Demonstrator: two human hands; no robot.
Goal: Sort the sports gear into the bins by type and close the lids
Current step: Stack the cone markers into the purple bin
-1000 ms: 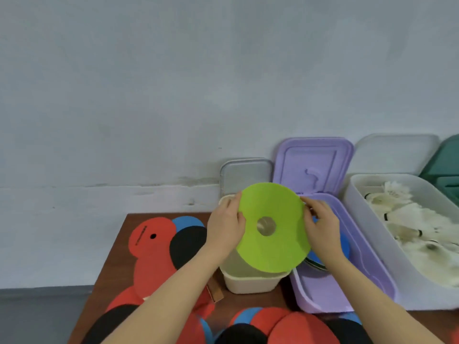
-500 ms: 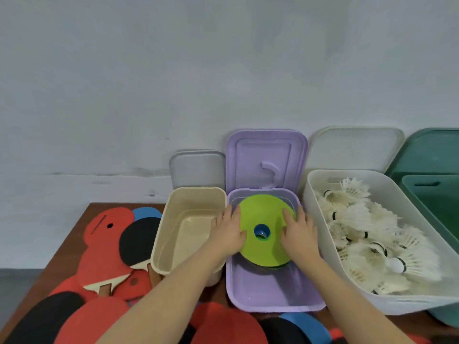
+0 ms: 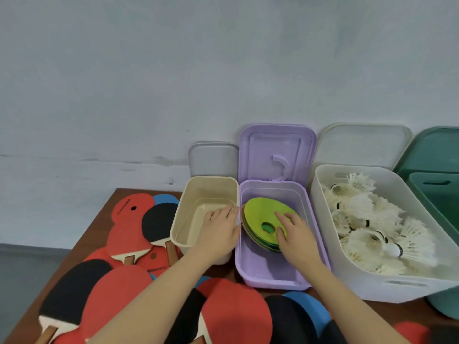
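Observation:
A lime-green flat disc [image 3: 260, 211] with a centre hole lies tilted on top of a stack of discs inside the open purple bin [image 3: 263, 276]. My right hand [image 3: 295, 235] rests on the disc with its fingers spread flat. My left hand [image 3: 219, 228] hovers over the wall between the cream bin [image 3: 183, 214] and the purple bin, fingers loosely extended and holding nothing. Red, black and blue table tennis paddles [image 3: 131, 219] lie in a heap on the brown table at left and front.
A white bin [image 3: 372, 286] full of shuttlecocks [image 3: 367, 219] stands to the right, and a green bin [image 3: 442, 194] beyond it. The purple lid [image 3: 275, 150], a grey lid [image 3: 213, 157] and a clear lid [image 3: 362, 142] lean against the wall behind the bins.
Both hands carried the green disc from the air down into the purple bin and set it on the stack. The left hand has come off it; the view shifted right.

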